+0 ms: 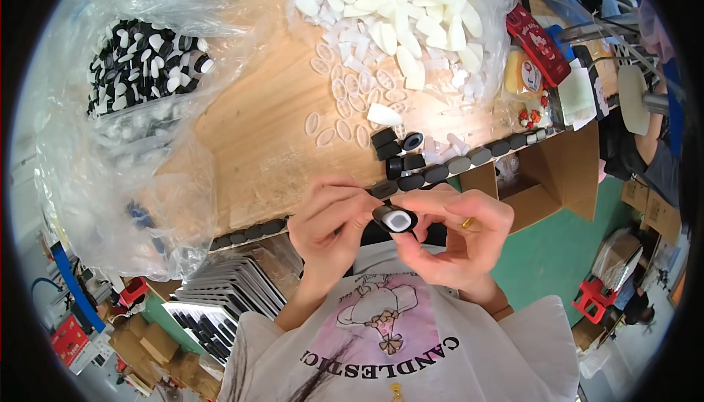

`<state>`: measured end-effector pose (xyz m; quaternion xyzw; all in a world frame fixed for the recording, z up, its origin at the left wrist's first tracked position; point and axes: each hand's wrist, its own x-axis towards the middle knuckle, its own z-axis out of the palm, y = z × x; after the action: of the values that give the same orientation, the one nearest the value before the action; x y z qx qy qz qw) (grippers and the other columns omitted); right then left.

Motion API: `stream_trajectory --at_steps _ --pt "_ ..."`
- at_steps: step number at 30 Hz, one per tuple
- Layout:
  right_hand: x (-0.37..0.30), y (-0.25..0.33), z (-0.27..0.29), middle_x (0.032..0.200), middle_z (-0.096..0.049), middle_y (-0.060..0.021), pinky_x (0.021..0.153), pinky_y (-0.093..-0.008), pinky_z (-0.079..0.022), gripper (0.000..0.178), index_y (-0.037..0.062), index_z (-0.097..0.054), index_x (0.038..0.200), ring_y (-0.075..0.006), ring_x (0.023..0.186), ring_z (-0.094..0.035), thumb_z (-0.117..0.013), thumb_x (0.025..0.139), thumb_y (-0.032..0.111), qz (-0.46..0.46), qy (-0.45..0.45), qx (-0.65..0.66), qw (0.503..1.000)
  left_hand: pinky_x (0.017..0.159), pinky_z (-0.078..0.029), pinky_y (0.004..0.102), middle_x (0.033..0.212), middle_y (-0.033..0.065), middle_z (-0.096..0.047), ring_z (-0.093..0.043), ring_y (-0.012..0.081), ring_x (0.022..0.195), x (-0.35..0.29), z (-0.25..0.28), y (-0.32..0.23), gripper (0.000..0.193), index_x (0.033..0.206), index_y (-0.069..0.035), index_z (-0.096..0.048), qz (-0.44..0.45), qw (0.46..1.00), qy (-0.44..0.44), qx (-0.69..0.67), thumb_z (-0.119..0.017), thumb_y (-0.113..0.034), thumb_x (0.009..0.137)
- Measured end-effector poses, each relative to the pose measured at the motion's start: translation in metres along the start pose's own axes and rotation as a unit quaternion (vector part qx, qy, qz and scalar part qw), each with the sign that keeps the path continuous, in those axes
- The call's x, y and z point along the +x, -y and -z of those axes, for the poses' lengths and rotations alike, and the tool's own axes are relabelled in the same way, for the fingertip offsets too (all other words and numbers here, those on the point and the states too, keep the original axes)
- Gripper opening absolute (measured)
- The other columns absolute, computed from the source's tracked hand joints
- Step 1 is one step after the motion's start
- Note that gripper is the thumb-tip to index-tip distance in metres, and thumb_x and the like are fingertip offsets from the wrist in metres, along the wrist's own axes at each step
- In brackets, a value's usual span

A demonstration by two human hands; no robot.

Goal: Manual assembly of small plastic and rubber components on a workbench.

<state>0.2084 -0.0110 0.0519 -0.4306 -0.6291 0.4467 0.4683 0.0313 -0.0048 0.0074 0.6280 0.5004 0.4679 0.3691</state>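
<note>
Just past the table's front edge, my left hand (331, 220) and my right hand (463, 235) hold a small black oval part with a pale centre (397, 219) between them. Fingers of both hands are closed on its sides, and a ring shows on the right hand. Close by on the table sit several black pieces (386, 143) and a round black part with a bluish opening (412, 141). A white curved piece (384, 115) lies behind them, near several clear oval rings (343, 130). Dark oval pieces (435, 174) line the table edge.
White curved pieces (402, 8) are heaped on plastic at the back. A clear bag (242, 17) at left contains black-and-white parts (143, 68). A red case (537, 44) stands back right; an open cardboard box (576, 175) is below the right edge. Panels (233, 288) stack below left.
</note>
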Motion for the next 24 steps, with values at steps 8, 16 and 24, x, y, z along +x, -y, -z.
stream_trajectory --at_steps 8,16,24 --pt "0.004 0.014 0.009 0.112 -0.069 -0.0240 0.057 -0.0282 -0.047 0.063 0.0086 -0.038 0.114 -0.0153 0.065 -0.057 -0.077 0.070 -0.015 -0.012 0.046 -0.011 0.999 0.068 -0.052 0.0331 0.081 0.0072 -0.068 -0.064 0.0267 0.080 -0.001 -0.006 0.002 0.015 0.084 -0.001 -0.074 -0.033 0.997 -0.045 0.043 -0.075 0.003 0.071" --pt "0.000 0.007 0.008 0.077 -0.060 -0.0042 0.050 -0.0244 -0.039 0.042 -0.0018 -0.067 0.112 -0.0108 0.059 -0.047 -0.074 0.071 -0.010 -0.033 -0.090 0.066 0.993 0.068 -0.052 0.0319 0.083 0.0074 -0.069 -0.064 0.0268 0.081 -0.010 -0.014 -0.007 0.021 0.088 -0.002 -0.075 -0.049 0.998 -0.002 0.030 -0.073 0.008 0.069" --pt "0.001 0.006 0.019 0.105 -0.069 -0.0287 0.053 -0.0285 -0.046 0.066 0.0055 -0.036 0.115 -0.0148 0.057 -0.054 -0.078 0.069 -0.015 0.046 0.024 -0.002 0.999 0.067 -0.053 0.0333 0.084 0.0087 -0.070 -0.063 0.0280 0.079 0.006 -0.016 0.000 0.024 0.087 -0.001 -0.075 -0.096 0.992 -0.020 0.074 -0.071 0.008 0.065"
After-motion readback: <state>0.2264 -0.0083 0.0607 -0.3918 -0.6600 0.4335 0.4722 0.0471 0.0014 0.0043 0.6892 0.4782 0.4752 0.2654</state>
